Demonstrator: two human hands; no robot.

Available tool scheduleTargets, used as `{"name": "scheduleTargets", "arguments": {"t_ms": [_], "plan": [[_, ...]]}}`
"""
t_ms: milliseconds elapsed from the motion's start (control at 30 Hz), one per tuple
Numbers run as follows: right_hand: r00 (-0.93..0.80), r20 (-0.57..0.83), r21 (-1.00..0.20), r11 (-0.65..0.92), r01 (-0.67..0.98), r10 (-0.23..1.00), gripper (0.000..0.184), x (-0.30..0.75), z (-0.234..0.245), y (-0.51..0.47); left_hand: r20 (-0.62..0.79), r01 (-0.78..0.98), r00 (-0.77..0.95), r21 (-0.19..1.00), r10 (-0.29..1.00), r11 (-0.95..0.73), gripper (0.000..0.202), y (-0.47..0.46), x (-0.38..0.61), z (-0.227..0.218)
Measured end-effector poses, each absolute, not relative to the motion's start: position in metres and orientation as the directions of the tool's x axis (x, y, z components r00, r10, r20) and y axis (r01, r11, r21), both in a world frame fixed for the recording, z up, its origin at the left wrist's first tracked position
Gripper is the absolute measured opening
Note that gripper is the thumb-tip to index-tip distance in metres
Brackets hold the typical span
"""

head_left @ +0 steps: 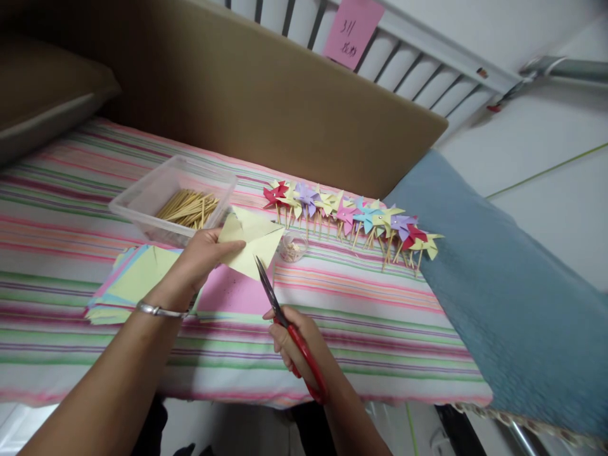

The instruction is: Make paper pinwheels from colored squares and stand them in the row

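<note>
My left hand pinches a pale yellow paper square by its left side, thumb on top. Slits run inward from the paper's edges. In my right hand is a pair of scissors with red handles, its dark blades pointing up at the paper's lower edge. The blades look nearly closed. Beneath the paper lies a pink sheet on the striped cloth. Left of it, a stack of coloured paper squares sits partly behind my left forearm.
A clear plastic box holds many thin wooden sticks. Beside the yellow paper stands a small clear cup of tiny pieces. Several paper pinwheels on sticks line the back right, before a brown board.
</note>
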State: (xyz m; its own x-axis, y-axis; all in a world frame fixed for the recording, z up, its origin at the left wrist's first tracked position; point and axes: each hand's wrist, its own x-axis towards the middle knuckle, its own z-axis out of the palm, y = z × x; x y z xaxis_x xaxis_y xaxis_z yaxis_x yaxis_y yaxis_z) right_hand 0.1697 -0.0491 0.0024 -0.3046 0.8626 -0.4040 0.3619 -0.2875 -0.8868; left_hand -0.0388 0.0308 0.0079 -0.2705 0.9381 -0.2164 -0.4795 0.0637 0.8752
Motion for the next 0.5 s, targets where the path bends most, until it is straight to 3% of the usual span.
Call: {"name": "scheduleTargets", "arguments": {"t_ms": [133, 500], "plan": [[-0.283, -0.400, -0.883, -0.284, 0.375, 0.872, 0.024, 0.1672, 0.0028, -0.0484, -0.169, -0.330, -0.139, 0.937, 0.976, 0.115, 0.022, 0.0316, -0.0397, 0.0067], [-0.257, -0.372, -0.882, -0.253, 0.398, 0.892, 0.022, 0.1651, -0.0014, -0.0471, -0.171, -0.303, -0.063, 0.942, 0.983, 0.144, 0.020, 0.0282, -0.0416, 0.0116]]}}
